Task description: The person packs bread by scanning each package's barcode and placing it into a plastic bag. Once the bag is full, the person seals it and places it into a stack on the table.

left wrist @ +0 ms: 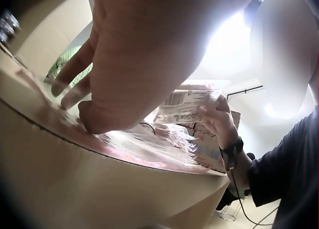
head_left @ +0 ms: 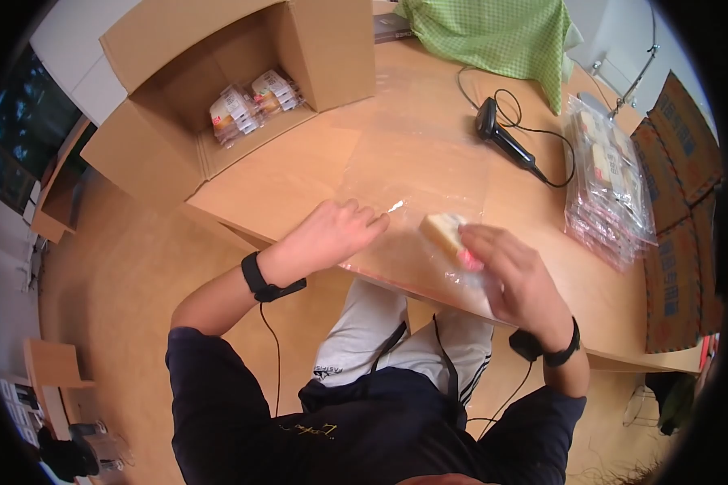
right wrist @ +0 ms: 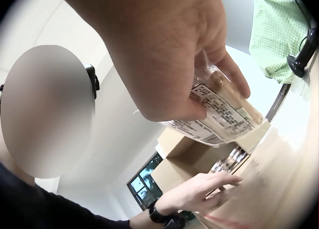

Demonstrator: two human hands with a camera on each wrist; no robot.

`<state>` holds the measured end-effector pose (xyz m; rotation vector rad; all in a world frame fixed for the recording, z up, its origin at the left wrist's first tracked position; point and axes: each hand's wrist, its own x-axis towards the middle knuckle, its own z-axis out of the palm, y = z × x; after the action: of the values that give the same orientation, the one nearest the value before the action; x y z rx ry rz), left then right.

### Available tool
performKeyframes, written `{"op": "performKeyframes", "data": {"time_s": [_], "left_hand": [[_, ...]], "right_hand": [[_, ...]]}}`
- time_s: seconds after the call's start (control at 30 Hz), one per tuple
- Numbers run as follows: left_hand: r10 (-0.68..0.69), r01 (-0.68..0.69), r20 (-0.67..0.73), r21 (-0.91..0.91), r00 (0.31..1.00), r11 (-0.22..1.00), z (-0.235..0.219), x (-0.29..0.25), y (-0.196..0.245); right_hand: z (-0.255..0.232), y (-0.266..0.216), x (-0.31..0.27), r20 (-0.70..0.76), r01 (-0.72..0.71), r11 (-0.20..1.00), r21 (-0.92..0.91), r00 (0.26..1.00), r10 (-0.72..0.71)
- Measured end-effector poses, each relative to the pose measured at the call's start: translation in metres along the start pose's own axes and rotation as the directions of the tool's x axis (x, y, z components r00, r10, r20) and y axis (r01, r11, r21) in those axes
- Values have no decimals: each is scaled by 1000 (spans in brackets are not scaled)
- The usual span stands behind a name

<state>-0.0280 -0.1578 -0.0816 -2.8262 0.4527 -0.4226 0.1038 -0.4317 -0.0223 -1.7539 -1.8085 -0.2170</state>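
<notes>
My right hand [head_left: 514, 267] grips a wrapped slice-shaped bread pack [head_left: 442, 232] and holds it tilted above the table near its front edge. Thumb and fingers clasp the pack's wrapper, and its printed label [right wrist: 222, 109] shows in the right wrist view. A large clear plastic bag [head_left: 429, 174] lies flat on the table, pink along its near edge. At the bag's left side is my left hand [head_left: 340, 230], its fingers bent and pinching the film by a shiny fold. The left wrist view shows that film blurred beneath the fingertips.
An open cardboard box [head_left: 166, 121] at the back left holds several bread packs [head_left: 234, 113]. A black barcode scanner [head_left: 505, 141] with its cord lies toward the right. Beyond it are filled clear bags [head_left: 611, 178], printed cardboard [head_left: 679, 234] and a green checked cloth [head_left: 493, 36].
</notes>
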Motion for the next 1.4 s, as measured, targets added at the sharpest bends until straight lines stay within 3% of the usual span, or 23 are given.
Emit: {"op": "performKeyframes", "data": {"time_s": [0.13, 0.2, 0.3, 0.37, 0.43, 0.47, 0.57, 0.6, 0.7, 1.0, 1.17, 1.4], "left_hand": [[-69, 68, -3, -143, 998, 987, 0, 11, -9], [-146, 143, 0, -210, 989, 967, -5, 18, -7], [-191, 192, 22, -216, 981, 957, -12, 27, 1], [-218, 212, -3, -224, 976, 951, -12, 31, 7], [-247, 234, -27, -236, 969, 943, -12, 35, 13], [-288, 274, -28, -236, 957, 932, -13, 37, 15], [-355, 333, -49, -249, 934, 910, -13, 42, 16], [-386, 358, -61, -262, 921, 896, -13, 43, 16], [-393, 359, -78, -275, 916, 892, -13, 43, 17], [-335, 315, -108, -170, 936, 934, -10, 36, 27], [-332, 311, -126, -165, 935, 936, -8, 25, 16], [-393, 355, -119, -250, 912, 901, -10, 27, 17]], "right_hand": [[7, -38, -3, 87, 86, 995, 47, 992, -89], [17, -48, -6, 153, 172, 984, -42, 974, -164], [23, -53, -3, 204, 175, 972, -154, 969, -142], [28, -49, 0, 181, 199, 961, -194, 970, -165], [33, -47, 2, 193, 126, 921, -367, 980, -57], [34, -41, 4, 217, 205, 887, -414, 968, -123], [34, -54, 4, 187, 196, 915, -352, 973, -136], [34, -56, 3, 126, 232, 900, -368, 972, -199], [29, -63, 2, 62, 234, 895, -381, 972, -227], [37, -28, 9, 63, 124, 853, -507, 992, -107], [18, -37, 9, 32, 79, 948, -310, 997, -73], [28, -19, 10, -35, 69, 917, -392, 995, -90]]}}
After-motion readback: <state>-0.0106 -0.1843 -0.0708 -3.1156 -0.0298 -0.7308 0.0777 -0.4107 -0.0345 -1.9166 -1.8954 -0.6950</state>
